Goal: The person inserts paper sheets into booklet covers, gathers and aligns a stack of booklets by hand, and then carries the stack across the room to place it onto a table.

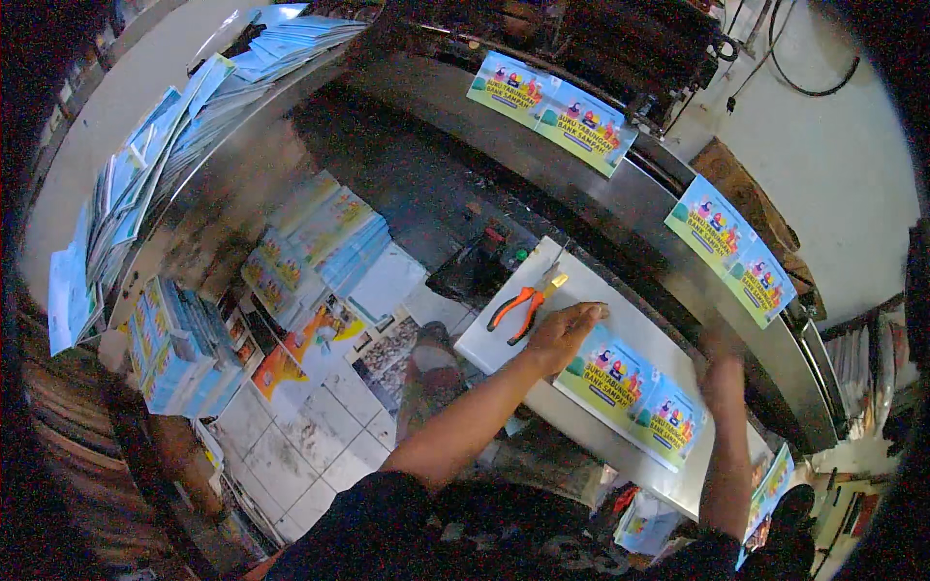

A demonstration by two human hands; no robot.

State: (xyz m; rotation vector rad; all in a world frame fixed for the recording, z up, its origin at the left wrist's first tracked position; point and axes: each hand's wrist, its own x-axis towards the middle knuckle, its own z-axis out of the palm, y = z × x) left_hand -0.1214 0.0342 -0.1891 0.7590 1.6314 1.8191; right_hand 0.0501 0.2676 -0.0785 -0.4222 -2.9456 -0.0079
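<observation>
Green and blue printed covers dominate the head view: one double-cover sheet (632, 396) lies flat on the white worktop (504, 334) in front of the person, two more sheets (552, 111) (731, 250) rest on the curved metal bed (639, 208) of the machine beyond it, and finished-looking stacks (174, 344) sit on the floor at the left, with more fanned along the metal ledge (145, 165) above them. Judging by that, a good share of the sheets looks handled already, while the one on the worktop and the two on the machine appear to be waiting. The left hand (567, 331) lies palm down with fingers stretched out and close together, pressing on the near-left corner of the sheet, holding nothing. The right hand (722, 373) is blurred at the sheet's far-right edge; I cannot tell whether its fingers are spread or closed, or whether it touches the paper. A pair of orange-handled pliers (523, 305) lies on the worktop just beside the left hand, untouched. Loose prints (320, 334) cover the tiled floor (291, 455) below.
</observation>
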